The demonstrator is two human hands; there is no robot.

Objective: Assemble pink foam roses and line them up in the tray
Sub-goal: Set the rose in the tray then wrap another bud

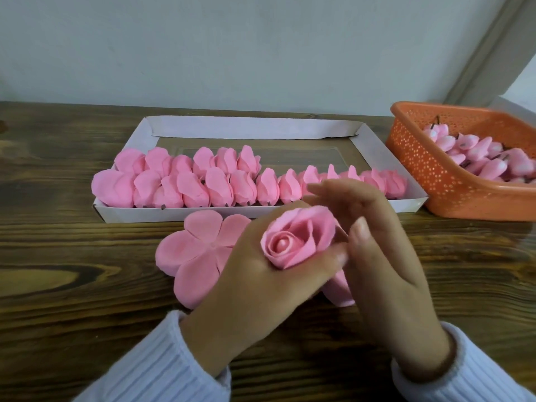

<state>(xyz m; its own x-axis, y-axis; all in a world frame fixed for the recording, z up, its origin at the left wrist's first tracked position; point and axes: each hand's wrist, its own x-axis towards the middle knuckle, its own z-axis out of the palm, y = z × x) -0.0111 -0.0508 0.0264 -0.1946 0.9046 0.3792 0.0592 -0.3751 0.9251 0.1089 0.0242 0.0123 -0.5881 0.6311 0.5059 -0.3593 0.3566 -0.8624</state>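
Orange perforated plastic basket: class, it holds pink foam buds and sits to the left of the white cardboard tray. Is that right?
Wrong side. The head view shows the orange perforated plastic basket holding pink foam buds and sitting to the right of the white cardboard tray, not the left.

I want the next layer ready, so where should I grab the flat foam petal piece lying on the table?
Probably pinch one far-left lobe of the flat petal piece, coming from the left: it lies flat, and the left hand holding the rose covers its right side.
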